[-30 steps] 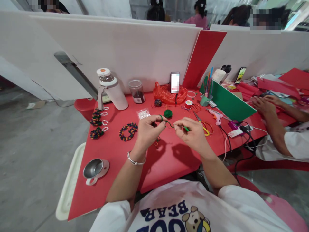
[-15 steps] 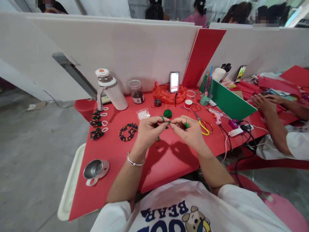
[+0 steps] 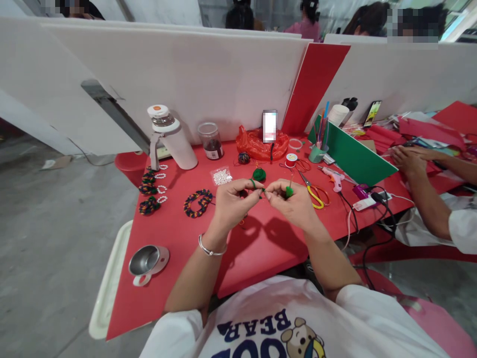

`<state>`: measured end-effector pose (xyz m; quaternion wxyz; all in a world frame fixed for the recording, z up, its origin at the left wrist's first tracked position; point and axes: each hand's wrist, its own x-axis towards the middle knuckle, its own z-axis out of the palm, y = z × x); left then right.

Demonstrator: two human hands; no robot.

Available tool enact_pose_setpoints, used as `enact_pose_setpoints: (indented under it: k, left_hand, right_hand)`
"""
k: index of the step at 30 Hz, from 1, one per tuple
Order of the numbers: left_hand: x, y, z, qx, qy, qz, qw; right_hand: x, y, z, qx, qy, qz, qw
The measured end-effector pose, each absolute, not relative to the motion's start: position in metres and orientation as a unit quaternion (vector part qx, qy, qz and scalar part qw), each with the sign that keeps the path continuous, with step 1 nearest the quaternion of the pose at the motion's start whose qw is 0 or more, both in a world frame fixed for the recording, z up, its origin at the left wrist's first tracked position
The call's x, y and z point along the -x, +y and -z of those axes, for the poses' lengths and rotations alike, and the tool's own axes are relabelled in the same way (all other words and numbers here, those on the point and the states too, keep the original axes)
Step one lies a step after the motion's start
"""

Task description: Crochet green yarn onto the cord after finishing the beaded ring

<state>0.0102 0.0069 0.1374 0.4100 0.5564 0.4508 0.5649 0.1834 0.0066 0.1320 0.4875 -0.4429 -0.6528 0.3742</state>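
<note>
Over the front part of the table, my left hand is closed in a pinch on dark green yarn, with a strand looped round its index finger. Fingertip to fingertip with it, my right hand is also closed. A slim tool with a bright green part shows at its fingers; most of it is hidden. The small green work between the fingertips is too tiny to make out. Just beyond lies a ball of green yarn. Below the left hand, a small coloured yarn piece shows in part.
Yellow-handled scissors, a pink glue gun and a red thread spool lie to the right. Leftward are a braided yarn ring, a bag of white beads, a bottle and a steel cup. A co-worker's hands rest at far right.
Both hands stay close together and have shifted slightly right. The bright green part at my right hand has turned a little and shows more fully.
</note>
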Motion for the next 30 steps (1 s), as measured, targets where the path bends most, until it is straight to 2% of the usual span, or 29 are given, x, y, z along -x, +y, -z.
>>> enact_pose_setpoints:
  k: [3, 6, 10, 12, 18, 30]
  left_hand:
    - [-0.010, 0.009, -0.135, -0.528, 0.439, -0.569, 0.452]
    - [-0.008, 0.013, -0.132, -0.494, 0.419, -0.575, 0.500]
    - [-0.007, 0.018, -0.129, -0.470, 0.391, -0.565, 0.555]
    - [-0.008, 0.019, -0.130, -0.446, 0.369, -0.556, 0.596]
    - [-0.008, 0.018, -0.134, -0.383, 0.351, -0.534, 0.667]
    - [-0.007, 0.018, -0.134, -0.405, 0.355, -0.530, 0.655]
  right_hand:
    - [-0.184, 0.008, -0.130, 0.425, -0.604, -0.438, 0.512]
    - [-0.184, 0.009, -0.131, 0.387, -0.549, -0.459, 0.581]
    - [-0.182, 0.010, -0.132, 0.383, -0.479, -0.383, 0.691]
    - [-0.181, 0.010, -0.130, 0.399, -0.442, -0.360, 0.718]
    - [-0.181, 0.012, -0.125, 0.405, -0.431, -0.376, 0.713]
    - [-0.179, 0.011, -0.123, 0.446, -0.491, -0.345, 0.663]
